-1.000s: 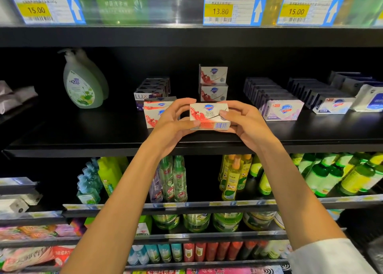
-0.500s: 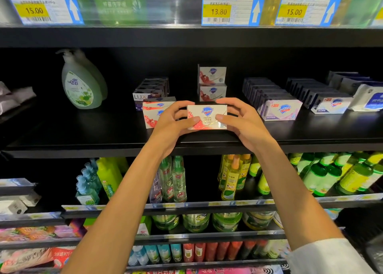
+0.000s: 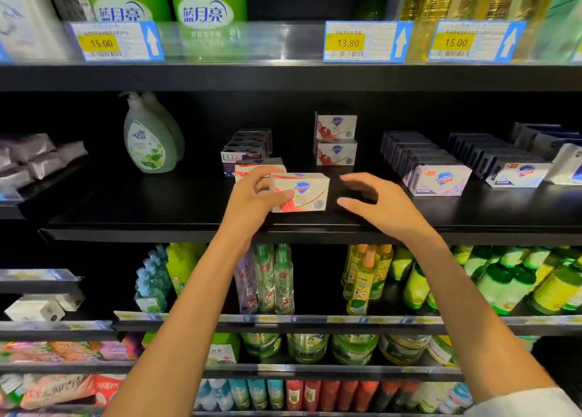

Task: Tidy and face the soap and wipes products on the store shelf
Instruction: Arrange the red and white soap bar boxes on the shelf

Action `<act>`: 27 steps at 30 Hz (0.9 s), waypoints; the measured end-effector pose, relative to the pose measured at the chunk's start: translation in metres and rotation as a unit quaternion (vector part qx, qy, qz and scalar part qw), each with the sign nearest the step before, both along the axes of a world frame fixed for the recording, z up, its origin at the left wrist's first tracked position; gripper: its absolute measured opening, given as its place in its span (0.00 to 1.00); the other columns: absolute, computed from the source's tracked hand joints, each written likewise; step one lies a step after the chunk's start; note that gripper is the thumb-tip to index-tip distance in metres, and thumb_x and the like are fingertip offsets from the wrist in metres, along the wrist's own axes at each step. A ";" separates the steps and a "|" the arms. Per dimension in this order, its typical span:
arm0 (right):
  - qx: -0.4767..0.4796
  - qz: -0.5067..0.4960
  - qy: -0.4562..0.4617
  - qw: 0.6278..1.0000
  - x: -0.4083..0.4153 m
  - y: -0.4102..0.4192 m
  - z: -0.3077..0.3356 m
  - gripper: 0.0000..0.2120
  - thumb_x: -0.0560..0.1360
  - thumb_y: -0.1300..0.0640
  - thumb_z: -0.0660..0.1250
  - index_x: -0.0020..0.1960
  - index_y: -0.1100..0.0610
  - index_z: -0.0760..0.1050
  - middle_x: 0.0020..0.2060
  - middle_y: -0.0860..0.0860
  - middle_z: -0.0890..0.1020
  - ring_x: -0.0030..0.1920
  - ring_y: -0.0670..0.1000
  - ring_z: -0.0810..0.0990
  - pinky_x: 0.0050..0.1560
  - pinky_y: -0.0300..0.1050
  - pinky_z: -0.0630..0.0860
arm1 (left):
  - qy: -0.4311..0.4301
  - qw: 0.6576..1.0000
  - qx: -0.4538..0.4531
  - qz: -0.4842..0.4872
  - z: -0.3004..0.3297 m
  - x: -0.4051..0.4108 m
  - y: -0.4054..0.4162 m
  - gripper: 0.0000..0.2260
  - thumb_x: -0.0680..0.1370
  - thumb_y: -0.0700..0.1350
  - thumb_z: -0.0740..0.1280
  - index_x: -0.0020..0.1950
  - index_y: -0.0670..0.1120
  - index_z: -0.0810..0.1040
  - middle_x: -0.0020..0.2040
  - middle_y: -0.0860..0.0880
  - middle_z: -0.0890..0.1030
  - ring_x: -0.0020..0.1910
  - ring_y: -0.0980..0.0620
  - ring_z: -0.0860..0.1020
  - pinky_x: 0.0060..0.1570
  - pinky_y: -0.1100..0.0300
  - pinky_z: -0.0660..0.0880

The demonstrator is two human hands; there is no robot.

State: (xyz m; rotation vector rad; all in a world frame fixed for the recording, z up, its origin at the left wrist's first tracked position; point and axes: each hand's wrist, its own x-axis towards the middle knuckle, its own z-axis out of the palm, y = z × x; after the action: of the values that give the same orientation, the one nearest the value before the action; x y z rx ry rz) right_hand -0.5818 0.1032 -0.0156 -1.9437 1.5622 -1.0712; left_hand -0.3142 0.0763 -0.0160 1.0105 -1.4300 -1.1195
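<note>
My left hand (image 3: 252, 197) grips the white cardboard soap box with the red splash and blue shield logo (image 3: 299, 193), standing face-out near the front edge of the black shelf (image 3: 157, 208). My right hand (image 3: 376, 205) hovers just beside the box, fingers loose, holding nothing. Two matching boxes (image 3: 335, 139) stand stacked behind.

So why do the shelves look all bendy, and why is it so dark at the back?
Head view: the wide-angle lens bows the shelf edge and tilts things near the frame's sides. The shelf recess is dim, so the dark soap boxes nearly vanish. The clear price strip reflects light with glare. The left hand and right hand look slightly soft beside the soap box.
</note>
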 end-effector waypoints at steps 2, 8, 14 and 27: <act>0.026 0.017 0.071 0.997 -0.006 0.005 -0.001 0.25 0.77 0.41 0.72 0.73 0.42 0.75 0.68 0.38 0.76 0.68 0.39 0.72 0.68 0.39 0.68 | -0.009 1.000 -0.016 0.022 -0.003 0.018 0.003 0.20 0.75 0.38 0.78 0.65 0.49 0.80 0.58 0.48 0.86 0.59 0.50 0.85 0.58 0.50 0.83; 0.075 0.051 0.204 0.975 -0.007 0.005 -0.005 0.39 0.68 0.25 0.69 0.75 0.38 0.72 0.75 0.35 0.70 0.77 0.41 0.65 0.77 0.47 0.64 | -0.068 0.993 -0.050 0.082 -0.010 0.044 0.007 0.20 0.73 0.39 0.80 0.62 0.50 0.82 0.56 0.50 0.86 0.56 0.52 0.85 0.58 0.51 0.83; 0.067 0.044 0.230 0.970 -0.009 0.004 -0.008 0.37 0.70 0.25 0.68 0.76 0.36 0.70 0.76 0.34 0.68 0.79 0.43 0.62 0.80 0.53 0.62 | -0.184 0.960 -0.121 0.175 -0.013 0.045 0.003 0.22 0.73 0.42 0.80 0.66 0.49 0.82 0.58 0.49 0.80 0.54 0.53 0.81 0.58 0.54 0.81; 0.052 0.044 0.221 0.973 -0.005 0.005 -0.006 0.34 0.71 0.25 0.65 0.73 0.38 0.73 0.74 0.35 0.71 0.76 0.41 0.66 0.78 0.51 0.65 | -0.227 0.938 -0.170 0.197 -0.017 0.044 -0.006 0.25 0.75 0.42 0.79 0.70 0.52 0.77 0.59 0.49 0.76 0.53 0.55 0.79 0.57 0.59 0.80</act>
State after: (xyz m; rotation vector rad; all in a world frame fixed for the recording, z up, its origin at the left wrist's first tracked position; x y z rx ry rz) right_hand -0.5870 0.1082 -0.0218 -2.2590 1.6900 -0.5259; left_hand -0.2706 0.0706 -0.0330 1.2790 -1.6120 -0.3379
